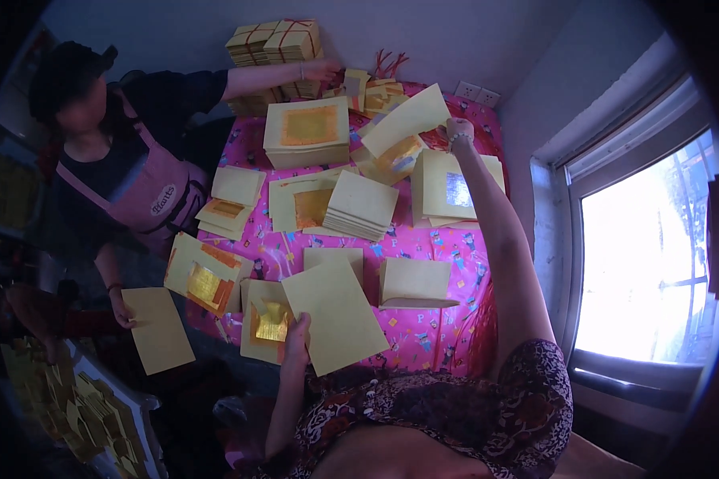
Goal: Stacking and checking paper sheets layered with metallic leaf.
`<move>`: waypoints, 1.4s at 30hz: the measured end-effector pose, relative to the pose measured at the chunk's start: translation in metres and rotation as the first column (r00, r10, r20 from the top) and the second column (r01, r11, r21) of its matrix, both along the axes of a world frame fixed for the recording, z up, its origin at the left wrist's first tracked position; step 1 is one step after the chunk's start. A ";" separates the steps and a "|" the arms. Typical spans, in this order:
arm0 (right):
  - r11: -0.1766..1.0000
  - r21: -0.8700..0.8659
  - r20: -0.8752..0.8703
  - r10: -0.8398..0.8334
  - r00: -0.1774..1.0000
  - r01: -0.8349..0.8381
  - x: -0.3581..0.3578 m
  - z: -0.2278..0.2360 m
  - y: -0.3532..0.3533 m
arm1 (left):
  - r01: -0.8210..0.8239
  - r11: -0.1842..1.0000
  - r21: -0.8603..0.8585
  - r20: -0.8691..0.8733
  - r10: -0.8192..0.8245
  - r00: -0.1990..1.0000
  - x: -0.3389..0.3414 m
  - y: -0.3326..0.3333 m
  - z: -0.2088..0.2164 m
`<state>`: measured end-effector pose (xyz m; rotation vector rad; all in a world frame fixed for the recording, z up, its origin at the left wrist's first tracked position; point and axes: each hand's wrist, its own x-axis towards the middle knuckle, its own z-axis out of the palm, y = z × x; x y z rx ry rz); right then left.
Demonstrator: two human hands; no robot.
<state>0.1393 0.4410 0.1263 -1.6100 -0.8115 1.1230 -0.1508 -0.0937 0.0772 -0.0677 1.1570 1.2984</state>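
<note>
Beyond the fanned stack of plain pale-yellow paper rises a smooth bluish-grey wall; well to the stack's right is a bright framed window. Under the stack and spreading around it lies a table cover, glossy pink and printed with small figures. To the stack's left is a co-worker in a dark top and pink apron, one arm stretched toward cord-tied yellow paper bundles by the wall, the other hand holding a rectangular yellow sheet.

Behind the fanned stack and to its left sits a thick paper block, a gold square on top; right of it, partly under the right forearm, is a pale stack with a silvery square.

On the near side of the fanned stack, the left hand grips a plain pale-yellow sheet by its left long edge; the sheet's long axis points away from the wearer, far end leaning left. The right hand, beyond and right of the fanned stack, is closed, seemingly pinching the right end of another blank yellow sheet, whose long axis slants up to the right. The left hand's sheet is thus well apart from the right hand.
</note>
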 end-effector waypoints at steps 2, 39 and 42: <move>0.991 -0.073 -0.039 -0.115 0.993 0.112 -0.010 -0.011 0.005 | -0.018 1.000 0.008 -0.006 0.018 1.000 0.001 -0.003 0.001; 0.579 0.218 0.334 0.712 0.617 -0.786 -0.080 0.101 -0.469 | 0.152 0.940 0.305 -0.274 -0.066 0.960 -0.006 -0.028 0.085; 0.537 0.296 0.342 0.712 0.613 -0.790 -0.085 0.103 -0.494 | 0.144 0.933 0.329 -0.198 -0.081 0.977 -0.018 -0.045 0.083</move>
